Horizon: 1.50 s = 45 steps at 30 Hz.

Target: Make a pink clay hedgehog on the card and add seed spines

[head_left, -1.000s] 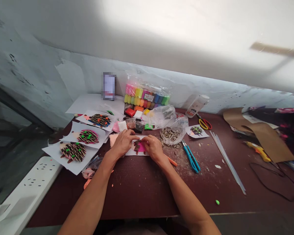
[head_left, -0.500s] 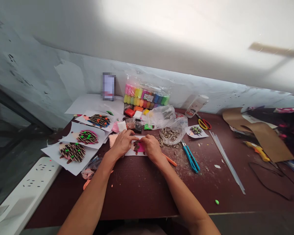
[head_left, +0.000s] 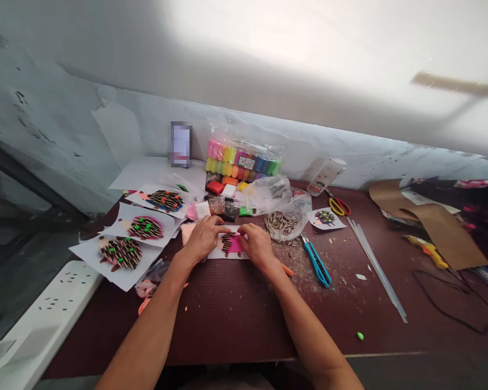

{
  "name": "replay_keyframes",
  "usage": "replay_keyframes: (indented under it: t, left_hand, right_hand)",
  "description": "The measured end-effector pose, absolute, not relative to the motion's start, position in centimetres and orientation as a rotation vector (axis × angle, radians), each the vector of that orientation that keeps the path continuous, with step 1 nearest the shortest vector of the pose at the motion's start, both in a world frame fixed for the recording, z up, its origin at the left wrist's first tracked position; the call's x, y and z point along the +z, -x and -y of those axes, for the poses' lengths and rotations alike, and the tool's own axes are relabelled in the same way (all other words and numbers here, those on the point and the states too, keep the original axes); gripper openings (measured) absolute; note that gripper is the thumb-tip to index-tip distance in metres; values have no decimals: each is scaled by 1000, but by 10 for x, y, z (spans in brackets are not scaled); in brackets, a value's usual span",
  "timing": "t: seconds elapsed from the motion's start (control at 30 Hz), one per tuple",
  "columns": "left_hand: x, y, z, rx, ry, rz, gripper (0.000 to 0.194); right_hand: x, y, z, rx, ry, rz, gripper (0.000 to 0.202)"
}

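A small white card (head_left: 215, 253) lies on the table between my hands, with a bright pink clay shape (head_left: 236, 246) on it. Striped sunflower seeds (head_left: 226, 240) stand in rows in the clay's left part. My left hand (head_left: 203, 238) rests at the card's left side, fingers stretched out toward its upper edge. Over the right part of the clay, my right hand (head_left: 255, 245) has its fingertips drawn together; whatever they pinch is too small or hidden to make out. Right of that hand sits a plastic bag of sunflower seeds (head_left: 283, 223).
Seed hedgehog pictures (head_left: 121, 253) lie at left beside a white power strip (head_left: 61, 298). Packs of coloured clay (head_left: 244, 161) stand at the wall. A blue-handled cutter (head_left: 317, 264), scissors (head_left: 340, 206), glue sticks (head_left: 376, 268) and a yellow glue gun (head_left: 427, 250) lie to the right.
My right hand has shifted slightly to the right and lifted its fingers, baring more of the pink clay. My left hand stays in place.
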State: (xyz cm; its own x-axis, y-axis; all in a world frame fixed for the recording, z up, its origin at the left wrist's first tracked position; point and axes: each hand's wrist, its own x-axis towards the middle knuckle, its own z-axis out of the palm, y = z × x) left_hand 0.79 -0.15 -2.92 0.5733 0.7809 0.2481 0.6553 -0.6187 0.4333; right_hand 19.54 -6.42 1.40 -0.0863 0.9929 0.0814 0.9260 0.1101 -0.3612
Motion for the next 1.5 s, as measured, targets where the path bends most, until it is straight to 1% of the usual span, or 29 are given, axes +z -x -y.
replay_keyframes:
  t: [0.23,0.5,0.63,0.83,0.97,1.13,1.33,1.5]
  left_hand:
    - [-27,-8,2,593,-2495,-1177,50]
    - [-26,-9,2,609,-2488,-1183,47]
    - [-24,-9,2,608,-2478,-1200,47]
    - [-24,-8,2,632,-2456,-1194,46]
    - [-30,-7,-2,670,-2399,-1218,38]
    - [-36,-8,-8,672,-2345,-1294,32]
    - [-35,-12,-12,590,-2370,-1372,33]
    - [-25,-20,-14,456,-2450,-1466,30]
  right_hand:
    - [17,-211,60,288,2008,1983,20]
    - [20,-243,57,157,2231,1833,25]
    - [22,-250,58,192,2291,1875,25]
    - [29,-255,58,342,2342,1922,33]
    - [34,-255,59,375,2362,1936,28]
    - [36,-248,61,320,2375,1940,21]
    - [31,-242,60,232,2440,1955,24]
    - [26,-241,60,175,2458,1983,25]
